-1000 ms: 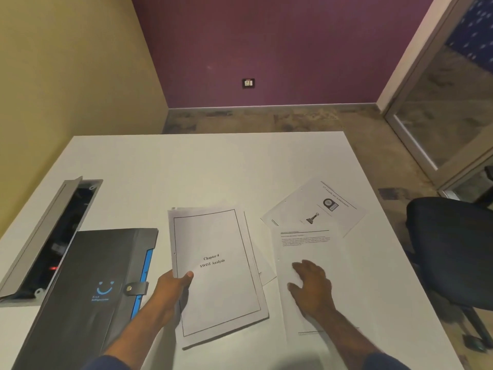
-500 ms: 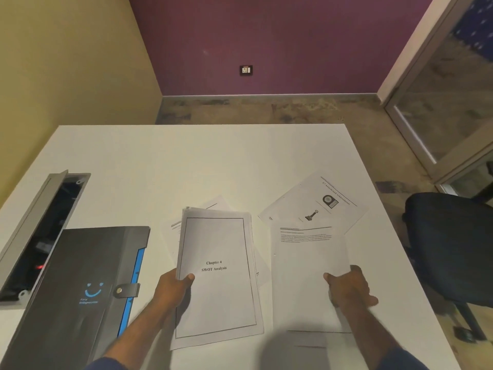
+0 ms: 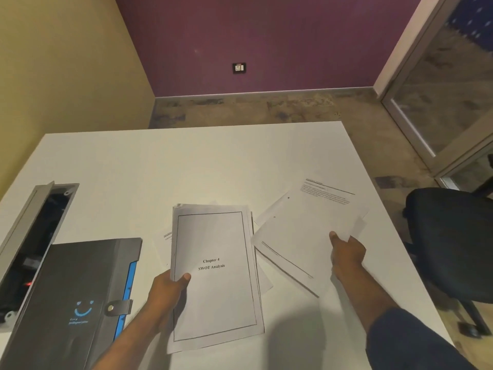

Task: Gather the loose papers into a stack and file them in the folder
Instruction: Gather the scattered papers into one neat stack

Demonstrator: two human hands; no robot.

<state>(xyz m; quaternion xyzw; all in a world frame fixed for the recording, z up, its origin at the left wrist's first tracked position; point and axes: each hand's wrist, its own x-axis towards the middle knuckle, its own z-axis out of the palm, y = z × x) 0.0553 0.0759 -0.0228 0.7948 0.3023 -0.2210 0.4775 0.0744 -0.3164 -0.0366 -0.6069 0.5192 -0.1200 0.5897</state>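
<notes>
Two hands work on the white surface (image 3: pixel 165 166): beside the closed dark folder (image 3: pixel 72 297), the left hand (image 3: pixel 166 289) pinches the stack of papers (image 3: pixel 213 279) at its edge, and the right hand (image 3: pixel 346 253) pinches a tilted loose sheet (image 3: pixel 306 231).

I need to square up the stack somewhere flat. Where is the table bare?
Bare: the table's far half, beyond the stack and cable tray. Crowded: the near half, with folder, stack and right-hand sheets side by side.
</notes>
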